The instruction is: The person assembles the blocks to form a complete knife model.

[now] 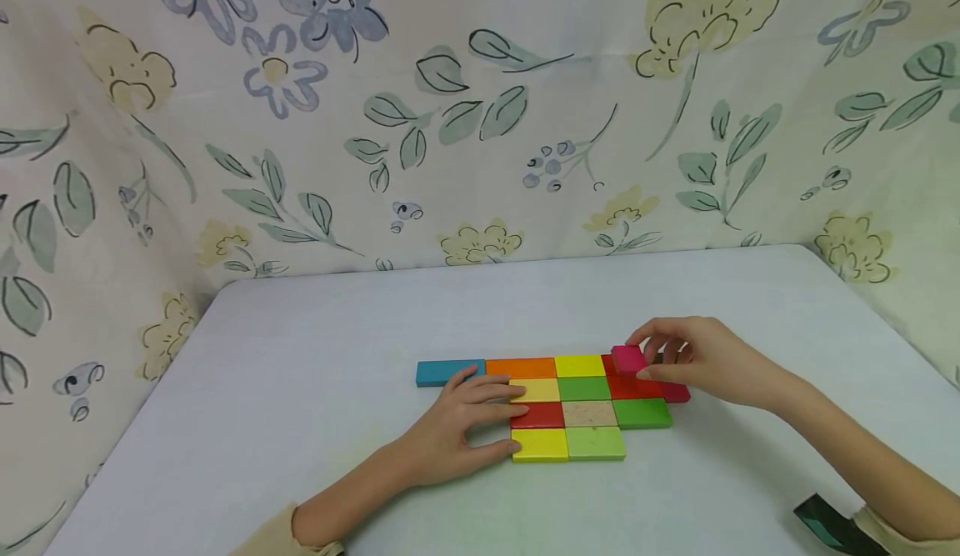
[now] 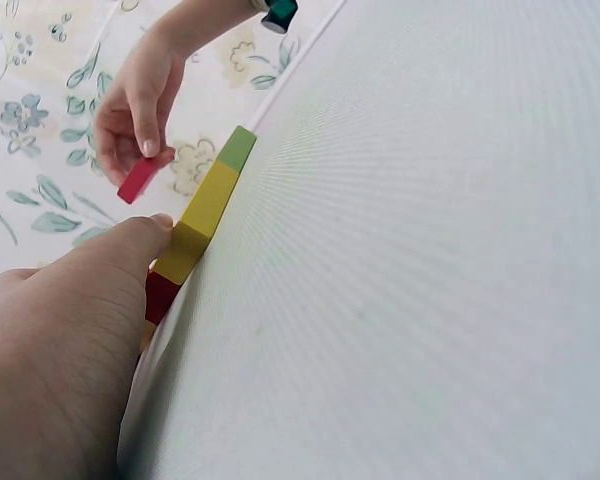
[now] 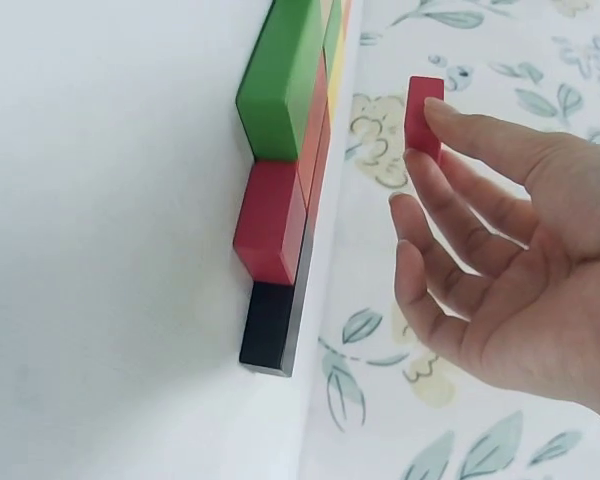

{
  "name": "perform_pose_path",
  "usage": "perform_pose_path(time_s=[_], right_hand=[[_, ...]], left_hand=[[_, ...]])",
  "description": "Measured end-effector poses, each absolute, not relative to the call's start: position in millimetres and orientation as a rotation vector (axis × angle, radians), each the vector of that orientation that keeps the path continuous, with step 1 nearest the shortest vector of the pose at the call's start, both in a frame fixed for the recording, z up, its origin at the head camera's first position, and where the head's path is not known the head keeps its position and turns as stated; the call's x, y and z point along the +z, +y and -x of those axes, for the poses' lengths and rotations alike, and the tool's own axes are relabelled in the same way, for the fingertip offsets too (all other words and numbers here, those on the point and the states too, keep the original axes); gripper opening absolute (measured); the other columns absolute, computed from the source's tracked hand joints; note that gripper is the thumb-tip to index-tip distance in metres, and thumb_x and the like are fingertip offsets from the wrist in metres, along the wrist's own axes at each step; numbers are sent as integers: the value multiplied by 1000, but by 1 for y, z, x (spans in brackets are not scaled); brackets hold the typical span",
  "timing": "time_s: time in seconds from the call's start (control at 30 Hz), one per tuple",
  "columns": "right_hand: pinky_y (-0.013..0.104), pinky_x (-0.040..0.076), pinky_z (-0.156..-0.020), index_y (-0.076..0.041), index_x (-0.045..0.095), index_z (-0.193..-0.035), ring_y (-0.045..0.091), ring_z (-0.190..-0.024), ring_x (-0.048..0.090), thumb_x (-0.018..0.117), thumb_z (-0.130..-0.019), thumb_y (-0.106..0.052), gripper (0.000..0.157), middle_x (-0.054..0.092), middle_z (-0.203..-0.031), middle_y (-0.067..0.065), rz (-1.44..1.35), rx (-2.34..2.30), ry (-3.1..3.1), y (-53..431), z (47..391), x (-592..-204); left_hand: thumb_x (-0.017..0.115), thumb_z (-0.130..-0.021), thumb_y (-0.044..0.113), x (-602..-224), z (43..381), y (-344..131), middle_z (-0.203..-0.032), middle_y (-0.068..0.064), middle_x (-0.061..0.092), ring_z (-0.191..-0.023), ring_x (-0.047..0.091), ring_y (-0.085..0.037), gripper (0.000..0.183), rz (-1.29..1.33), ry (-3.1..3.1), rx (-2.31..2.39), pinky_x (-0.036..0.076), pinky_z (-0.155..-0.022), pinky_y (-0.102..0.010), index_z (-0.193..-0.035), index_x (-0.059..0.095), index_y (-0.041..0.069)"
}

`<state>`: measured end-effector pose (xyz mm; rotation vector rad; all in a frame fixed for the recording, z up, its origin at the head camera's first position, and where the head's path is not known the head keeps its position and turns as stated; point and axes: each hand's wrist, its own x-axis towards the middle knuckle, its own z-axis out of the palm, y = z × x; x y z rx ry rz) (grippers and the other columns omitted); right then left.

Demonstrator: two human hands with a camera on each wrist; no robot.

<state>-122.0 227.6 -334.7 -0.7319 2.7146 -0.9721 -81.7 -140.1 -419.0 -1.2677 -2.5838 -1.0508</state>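
My right hand (image 1: 701, 364) pinches a small pink-red block (image 1: 627, 359) between thumb and fingers, above the right end of several flat coloured blocks laid edge to edge. In the right wrist view that block is raised clear of the rows. My left hand (image 1: 450, 427) rests along the left side of the rows, fingertips touching the yellow block (image 1: 538, 446), the dark red block (image 1: 537, 415) and the pale yellow block (image 1: 536, 390). Its index fingertip lies by the blue block (image 1: 438, 373). A black block (image 3: 268, 325) adjoins the crimson block (image 3: 270, 222); my right hand mostly hides it in the head view.
The back row also has an orange block (image 1: 520, 368) and a yellow block (image 1: 578, 366). Nearer are a green block (image 1: 642, 413), a speckled wooden block (image 1: 589, 413) and a light green block (image 1: 596, 444). A floral curtain (image 1: 480, 122) hangs behind the white table (image 1: 337, 323).
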Motion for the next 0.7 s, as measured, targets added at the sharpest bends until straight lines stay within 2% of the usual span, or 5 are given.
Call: perform_pose_path(time_s=[0.23,0.47,0.7], right_hand=[[21,53,-67,-10,72,-119,6,-79,58,85,-90,-16,32,65,-88,-13,809,-990,2676,231,100,-345],[21,52,-72,-18,72,-115,4,-83,59,87,-88,-20,30,66,-88,-17,837,-988,2651,235,84,-355],[22,48,-64,-22,70,-111,2,-78,57,87,-88,-17,29,61,-83,-22,1001,-1024,2620,239,76,-369]], left_hand=[[80,-96,28,-420,83,-140,-149,5,63,-145,50,-16,40,1275,-2580,-1054,22,-127,-60,-134,74,17],[79,-97,28,-420,83,-140,-149,5,63,-145,50,-15,41,1273,-2591,-1061,22,-127,-59,-135,74,17],[79,-97,28,-420,82,-141,-149,5,63,-145,50,-15,40,1271,-2591,-1051,23,-127,-60,-134,74,16]])
